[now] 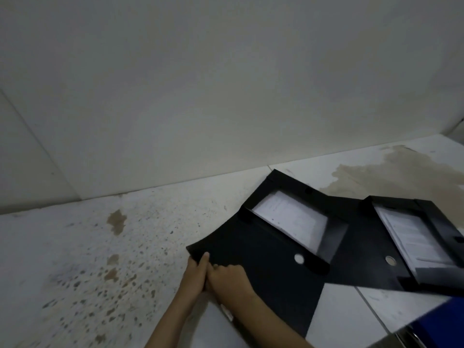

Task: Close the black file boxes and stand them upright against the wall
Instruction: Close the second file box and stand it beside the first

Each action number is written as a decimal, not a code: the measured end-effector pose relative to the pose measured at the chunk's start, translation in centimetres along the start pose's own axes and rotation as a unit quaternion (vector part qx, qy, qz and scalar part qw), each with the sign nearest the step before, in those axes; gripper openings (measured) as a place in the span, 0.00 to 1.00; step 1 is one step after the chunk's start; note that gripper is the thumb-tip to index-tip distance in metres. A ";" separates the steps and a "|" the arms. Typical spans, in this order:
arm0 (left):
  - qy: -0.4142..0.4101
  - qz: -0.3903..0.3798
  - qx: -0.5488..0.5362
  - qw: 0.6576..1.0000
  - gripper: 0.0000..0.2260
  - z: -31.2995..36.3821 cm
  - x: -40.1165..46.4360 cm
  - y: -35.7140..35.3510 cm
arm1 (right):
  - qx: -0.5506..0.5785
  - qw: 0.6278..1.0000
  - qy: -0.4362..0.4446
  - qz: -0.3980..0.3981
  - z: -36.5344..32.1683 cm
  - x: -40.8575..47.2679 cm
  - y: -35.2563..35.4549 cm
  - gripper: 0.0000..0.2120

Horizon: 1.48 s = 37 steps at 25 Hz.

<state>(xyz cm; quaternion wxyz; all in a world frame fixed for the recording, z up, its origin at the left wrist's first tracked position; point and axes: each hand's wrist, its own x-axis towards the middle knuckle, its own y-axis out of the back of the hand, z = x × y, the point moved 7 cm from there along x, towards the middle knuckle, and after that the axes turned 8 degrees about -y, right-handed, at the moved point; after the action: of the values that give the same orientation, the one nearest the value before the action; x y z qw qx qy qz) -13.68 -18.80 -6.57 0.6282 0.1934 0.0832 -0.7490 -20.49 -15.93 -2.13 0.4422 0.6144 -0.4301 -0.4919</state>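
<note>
Clearly, in the head view, both hands are on the near-left edge of the lid flap (pixel 251 249) of the nearer black file box (pixel 296 222), which lies open on the speckled floor (pixel 100 247) at about five o'clock in the frame, near the wall (pixel 200 96) but flat, not upright. The left hand (pixel 194 275) is closed on the flap's corner, thumb on top and fingers under it; the right hand (pixel 228 277) is curled on the same edge just beside it, touching the left. To do this step well, I judge the flap should be swung up and over toward one o'clock in one arc, both hands lifting evenly so the thin flap does not bow, then pressed down until it covers the papers (pixel 291 217) lying in the tray. Those sheets look loose and could catch the flap's edge if it comes down askew. At three o'clock a second black file box (pixel 391 237) lies open too, overlapping the first one's far side, so it may hinder the close and will need its own turn. A blue object (pixel 442 320) sits at four o'clock, partly cut off. Brown stains (pixel 391 172) mark the floor by the wall.
</note>
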 end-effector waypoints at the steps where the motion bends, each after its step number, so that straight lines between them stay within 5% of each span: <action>1: 0.000 0.031 -0.002 1.000 0.18 -0.1 0.2 1.9 | 0.026 1.000 0.007 0.002 -1.3 0.5 0.5 0.16; 6: -0.014 0.187 0.023 0.982 0.12 0.1 -0.5 12.6 | 0.123 0.988 0.073 -0.054 -3.1 1.4 0.5 0.17; 9: -0.079 0.267 -0.003 0.960 0.13 3.7 -1.9 18.1 | 0.156 0.987 0.015 -0.025 -0.3 1.8 -0.7 0.19; 11: -0.085 0.220 -0.081 0.969 0.18 5.3 -2.1 19.0 | 0.262 0.963 -0.067 -0.006 2.0 2.0 -1.2 0.18; 15: -0.095 0.085 -0.144 0.981 0.21 6.9 -2.5 14.3 | 0.545 0.825 -0.110 -0.104 2.6 2.4 -1.5 0.14; 18: -0.094 0.054 -0.084 0.991 0.12 7.4 -2.0 8.1 | 0.607 0.769 -0.097 -0.175 2.9 2.7 0.8 0.15; 22: -0.138 -0.005 0.052 0.989 0.13 5.9 -1.7 1.4 | 0.690 0.713 -0.061 -0.107 7.8 3.0 7.5 0.19; 29: -0.123 -0.045 0.303 0.944 0.24 1.2 -0.6 -5.7 | 0.640 0.749 -0.166 -0.046 21.0 1.4 7.6 0.13; 33: -0.100 -0.023 0.440 0.892 0.29 -1.1 0.2 -7.7 | 0.545 0.820 -0.170 -0.039 24.7 1.2 3.0 0.09; 37: -0.116 0.047 0.528 0.840 0.34 -1.5 -0.3 -8.6 | 0.416 0.896 -0.148 -0.050 24.5 2.0 0.3 0.22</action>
<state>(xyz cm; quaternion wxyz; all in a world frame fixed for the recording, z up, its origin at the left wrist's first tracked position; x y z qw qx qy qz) -21.71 -16.27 -8.85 0.4701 0.4111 -0.4076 -0.6663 -44.33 -20.83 -5.30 0.0517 0.6830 -0.6246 -0.3750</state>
